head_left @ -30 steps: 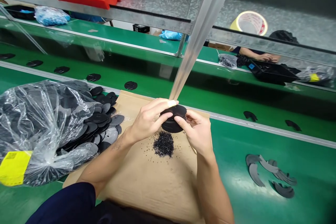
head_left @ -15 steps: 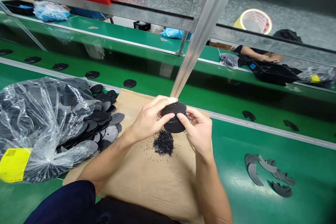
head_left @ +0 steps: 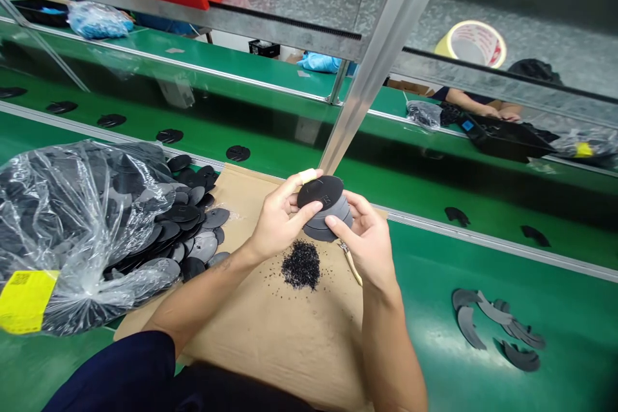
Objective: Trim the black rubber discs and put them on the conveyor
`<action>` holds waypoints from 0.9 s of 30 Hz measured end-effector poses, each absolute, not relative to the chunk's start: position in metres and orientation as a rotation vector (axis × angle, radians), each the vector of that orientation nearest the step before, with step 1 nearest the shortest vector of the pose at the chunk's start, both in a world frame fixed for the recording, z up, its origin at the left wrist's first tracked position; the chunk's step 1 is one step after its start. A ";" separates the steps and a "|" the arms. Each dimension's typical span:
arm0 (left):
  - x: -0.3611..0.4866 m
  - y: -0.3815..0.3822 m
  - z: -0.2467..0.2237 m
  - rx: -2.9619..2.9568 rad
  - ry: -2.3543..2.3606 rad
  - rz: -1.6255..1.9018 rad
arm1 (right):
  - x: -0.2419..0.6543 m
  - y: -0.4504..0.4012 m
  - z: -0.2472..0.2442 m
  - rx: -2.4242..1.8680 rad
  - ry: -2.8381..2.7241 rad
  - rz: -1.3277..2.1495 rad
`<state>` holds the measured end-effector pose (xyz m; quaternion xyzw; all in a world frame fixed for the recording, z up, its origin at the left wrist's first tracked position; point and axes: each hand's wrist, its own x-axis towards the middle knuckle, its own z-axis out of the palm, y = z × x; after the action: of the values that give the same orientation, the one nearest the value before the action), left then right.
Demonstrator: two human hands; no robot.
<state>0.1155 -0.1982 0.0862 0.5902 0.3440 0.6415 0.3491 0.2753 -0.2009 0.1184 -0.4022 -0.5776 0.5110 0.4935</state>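
A fanned stack of thin black discs (head_left: 329, 226) is held above a brown cardboard sheet (head_left: 270, 341). My left hand (head_left: 277, 222) is closed on the top black disc (head_left: 320, 192), its thumb on the near edge; one fingertip has a pale wrap. From the other side, my right hand (head_left: 371, 241) grips the stack, thumb across the front; its fingers behind are partly hidden. Small black bits (head_left: 302, 265) lie heaped on the cardboard below. Partly behind my right wrist is a hand tool with a yellowish handle (head_left: 355, 268).
At left, a clear plastic bag (head_left: 82, 225) spills black discs (head_left: 203, 244). Curved black pieces (head_left: 470, 328) lie on the green table at right. More discs (head_left: 238, 153) line the green strip beyond. A metal post (head_left: 371, 77) rises ahead; another person's hands (head_left: 502, 112) are across.
The discs have tilted and spread, so more of the stack's lower edges show. Both hands stay on them. The view has shifted slightly, and more of the yellowish handle shows.
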 end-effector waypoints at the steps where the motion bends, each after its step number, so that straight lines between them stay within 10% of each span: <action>1: 0.115 -0.198 0.086 1.554 0.899 1.692 | 0.276 -0.201 0.118 -0.985 -1.400 1.279; 27: 0.113 -0.200 0.095 1.920 1.054 1.862 | 0.273 -0.204 0.116 -1.037 -1.621 1.092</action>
<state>0.1130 -0.2004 0.0951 0.6620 0.3633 0.6419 0.1329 0.2731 -0.2041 0.1156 -0.4189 -0.6550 0.4414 0.4480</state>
